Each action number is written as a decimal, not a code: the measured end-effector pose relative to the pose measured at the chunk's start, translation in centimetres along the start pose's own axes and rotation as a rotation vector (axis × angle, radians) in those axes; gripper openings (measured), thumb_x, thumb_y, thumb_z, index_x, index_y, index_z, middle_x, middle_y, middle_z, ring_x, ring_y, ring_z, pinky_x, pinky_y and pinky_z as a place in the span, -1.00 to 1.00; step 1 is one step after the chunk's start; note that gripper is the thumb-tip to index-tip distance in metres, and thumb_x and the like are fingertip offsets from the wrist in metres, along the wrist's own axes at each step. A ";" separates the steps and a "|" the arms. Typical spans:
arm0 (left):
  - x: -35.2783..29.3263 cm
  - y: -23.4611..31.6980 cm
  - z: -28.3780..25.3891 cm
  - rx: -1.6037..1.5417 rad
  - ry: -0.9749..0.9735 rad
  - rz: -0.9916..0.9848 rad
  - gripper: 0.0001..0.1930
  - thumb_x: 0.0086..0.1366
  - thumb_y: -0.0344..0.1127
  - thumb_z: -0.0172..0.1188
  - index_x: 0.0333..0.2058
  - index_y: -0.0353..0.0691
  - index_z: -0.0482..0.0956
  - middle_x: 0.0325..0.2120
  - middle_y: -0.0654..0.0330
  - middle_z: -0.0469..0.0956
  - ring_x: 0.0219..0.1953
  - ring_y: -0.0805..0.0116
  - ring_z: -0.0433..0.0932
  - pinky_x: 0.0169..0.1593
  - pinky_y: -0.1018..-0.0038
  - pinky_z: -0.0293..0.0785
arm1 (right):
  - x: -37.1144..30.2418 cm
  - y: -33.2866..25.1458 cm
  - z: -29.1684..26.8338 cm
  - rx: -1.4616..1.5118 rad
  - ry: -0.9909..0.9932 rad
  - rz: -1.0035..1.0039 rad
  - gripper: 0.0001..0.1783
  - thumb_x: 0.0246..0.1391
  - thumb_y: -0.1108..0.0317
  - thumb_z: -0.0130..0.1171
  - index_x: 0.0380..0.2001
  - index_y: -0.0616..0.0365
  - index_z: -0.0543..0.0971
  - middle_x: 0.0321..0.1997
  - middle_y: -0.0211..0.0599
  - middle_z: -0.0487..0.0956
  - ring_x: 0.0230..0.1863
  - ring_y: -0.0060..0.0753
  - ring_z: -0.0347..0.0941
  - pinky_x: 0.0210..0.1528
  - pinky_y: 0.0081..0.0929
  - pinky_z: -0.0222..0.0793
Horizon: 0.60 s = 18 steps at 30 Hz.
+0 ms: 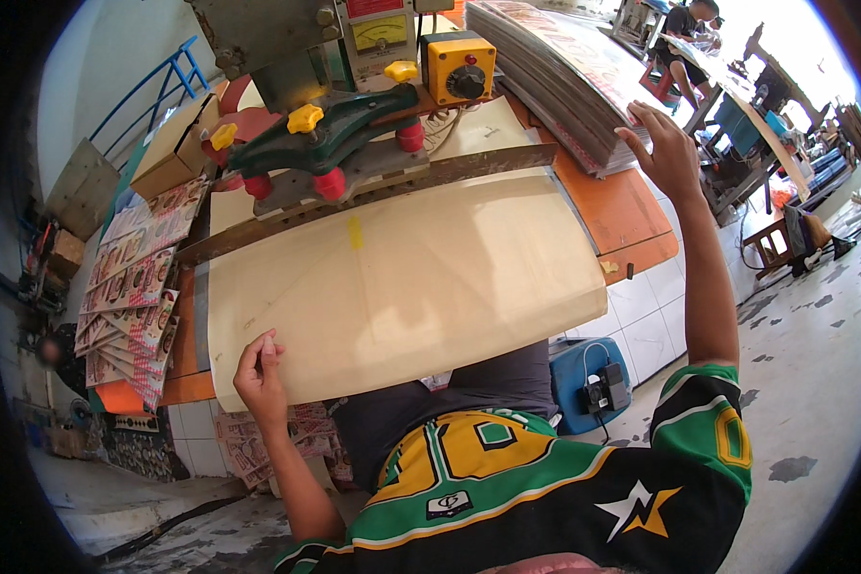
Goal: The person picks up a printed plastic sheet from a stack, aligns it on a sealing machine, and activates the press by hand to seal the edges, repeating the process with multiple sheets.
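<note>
A large cream sheet [430, 287] covers the work surface in front of me, its near edge overhanging my lap. My left hand [261, 376] is at the sheet's near left corner, thumb and fingers drawn together with nothing visible in them. My right hand [664, 145] reaches out to the near right corner of a tall stack of printed sheets [569, 91]. Its thumb and fingers are apart at the stack's edge. Across the sheet's far side runs a long metal bar [488, 165] under a press with a dark green clamp arm [344, 129].
Yellow knobs [306, 119] and red cylinders [330, 184] sit on the press, beside a yellow dial box [459, 69]. Printed packs [134, 287] pile up at the left, below a cardboard box [174, 143]. A blue stool [584, 383] stands beside me. Another person [684, 43] sits far right.
</note>
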State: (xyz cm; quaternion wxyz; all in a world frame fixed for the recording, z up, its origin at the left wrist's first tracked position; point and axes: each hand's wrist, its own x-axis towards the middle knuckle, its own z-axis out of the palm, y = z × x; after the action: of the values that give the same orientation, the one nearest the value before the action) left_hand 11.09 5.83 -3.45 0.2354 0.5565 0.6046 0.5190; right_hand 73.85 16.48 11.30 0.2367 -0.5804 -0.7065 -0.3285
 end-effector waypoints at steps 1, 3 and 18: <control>0.0 0.1 0.0 0.007 -0.006 -0.005 -0.72 0.51 -0.25 0.17 -0.06 -0.38 0.68 -0.30 0.21 0.66 -0.26 0.51 0.58 -0.18 0.53 0.47 | 0.1 -0.1 -0.2 0.012 -0.004 0.008 -0.55 0.29 -0.04 0.20 -0.04 0.12 0.65 -0.03 -0.16 0.71 -0.03 -0.05 0.67 -0.02 -0.21 0.60; 0.0 0.0 0.1 0.002 0.002 0.003 -0.72 0.51 -0.26 0.17 -0.05 -0.38 0.68 -0.30 0.21 0.66 -0.26 0.51 0.58 -0.17 0.53 0.48 | 0.7 0.0 -0.4 0.049 -0.106 0.082 -0.56 0.31 -0.04 0.18 -0.05 0.12 0.65 -0.08 -0.15 0.72 -0.06 -0.04 0.68 -0.04 -0.19 0.59; 0.0 0.3 0.0 0.026 -0.008 0.004 -0.74 0.51 -0.27 0.17 -0.06 -0.36 0.69 -0.32 0.21 0.65 -0.26 0.50 0.57 -0.20 0.53 0.46 | 3.6 1.3 -3.2 0.301 -0.422 0.183 -0.52 0.24 -0.03 0.31 -0.07 0.19 0.72 -0.17 -0.17 0.75 -0.21 -0.29 0.65 -0.07 -0.28 0.53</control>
State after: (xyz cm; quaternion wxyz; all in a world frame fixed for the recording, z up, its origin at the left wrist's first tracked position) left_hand 11.21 5.77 -3.21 0.2295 0.5628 0.6092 0.5094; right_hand 74.22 16.66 16.22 0.1965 -0.6559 -0.7256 -0.0688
